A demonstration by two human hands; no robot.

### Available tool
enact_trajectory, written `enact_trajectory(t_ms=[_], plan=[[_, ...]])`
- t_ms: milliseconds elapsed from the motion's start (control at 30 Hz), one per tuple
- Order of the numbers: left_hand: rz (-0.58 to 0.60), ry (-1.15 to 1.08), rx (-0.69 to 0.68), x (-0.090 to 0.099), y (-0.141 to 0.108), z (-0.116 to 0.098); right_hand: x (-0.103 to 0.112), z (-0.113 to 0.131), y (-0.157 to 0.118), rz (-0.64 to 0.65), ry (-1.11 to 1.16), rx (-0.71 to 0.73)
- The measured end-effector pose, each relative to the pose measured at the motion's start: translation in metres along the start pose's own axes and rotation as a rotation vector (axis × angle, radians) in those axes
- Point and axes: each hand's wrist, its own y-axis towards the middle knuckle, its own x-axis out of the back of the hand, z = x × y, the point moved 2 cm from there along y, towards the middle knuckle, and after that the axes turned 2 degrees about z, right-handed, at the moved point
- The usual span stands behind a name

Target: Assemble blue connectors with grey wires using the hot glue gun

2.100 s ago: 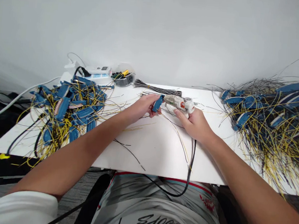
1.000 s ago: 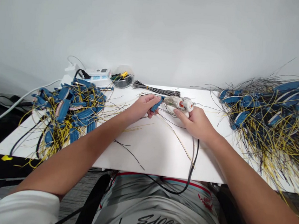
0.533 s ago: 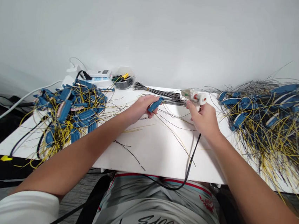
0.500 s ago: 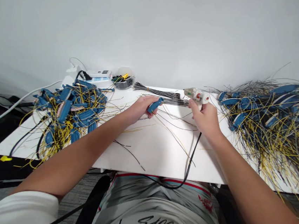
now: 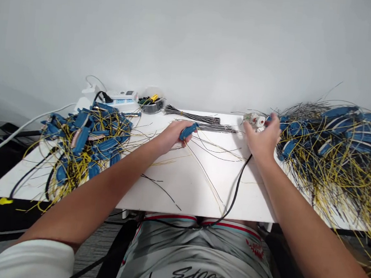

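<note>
My left hand (image 5: 174,134) is closed around a curved blue plastic piece (image 5: 189,131) above the middle of the table. Thin yellow and black wires trail from that piece down toward the front edge. At the back right, my right hand (image 5: 263,135) has its thumb and fingers spread apart beside a tool with a clear body and white round parts (image 5: 255,120). A black cable (image 5: 238,183) runs from near this tool to the table's front edge. Whether the fingers still touch the tool is hard to see.
Blue pieces with tangled wires (image 5: 81,133) are heaped at left; a larger heap (image 5: 345,145) lies at right. Dark wire bundles (image 5: 192,115) lie at the back, near a round container (image 5: 152,105) and a white power strip (image 5: 122,100). A wall stands behind.
My right hand has moved right with the tool, and its fingers have spread from their grip. The left hand keeps the blue piece, shifted slightly left.
</note>
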Motion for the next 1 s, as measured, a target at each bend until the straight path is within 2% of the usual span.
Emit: enact_trajectory(t_ms=[100,167,200,300,400,433,500,600,733,900,1000], plan=[[-0.003,0.006,-0.004,0.001,0.001,0.001,0.027,0.027,-0.007,-0.217,0.14,0.197],[0.007,0.009,-0.006,0.001,0.001,0.001,0.037,0.051,-0.013,-0.19,0.203,0.359],[0.016,0.016,-0.009,0.0,0.0,0.0,0.038,0.063,-0.017,-0.098,0.218,0.43],[0.04,0.074,-0.038,-0.002,-0.003,-0.002,0.016,0.094,-0.03,0.419,0.146,0.596],[0.068,0.164,-0.085,-0.003,-0.006,-0.005,-0.022,0.105,-0.04,0.827,0.05,0.493],[0.079,0.188,-0.094,-0.004,-0.006,-0.006,-0.033,0.106,-0.043,0.914,0.033,0.455],[0.09,0.211,-0.089,-0.004,-0.007,-0.006,-0.05,0.106,-0.046,1.003,-0.005,0.402],[0.084,0.2,-0.048,-0.005,-0.007,-0.005,-0.059,0.103,-0.049,1.035,-0.031,0.37],[0.067,0.168,-0.036,-0.005,-0.004,-0.001,-0.048,0.096,-0.049,1.008,0.022,0.31],[0.009,0.07,-0.025,-0.001,0.001,0.003,-0.036,0.077,-0.046,0.828,0.305,0.163],[-0.031,0.009,0.012,-0.001,0.003,0.004,-0.036,0.065,-0.047,0.811,0.54,0.13]])
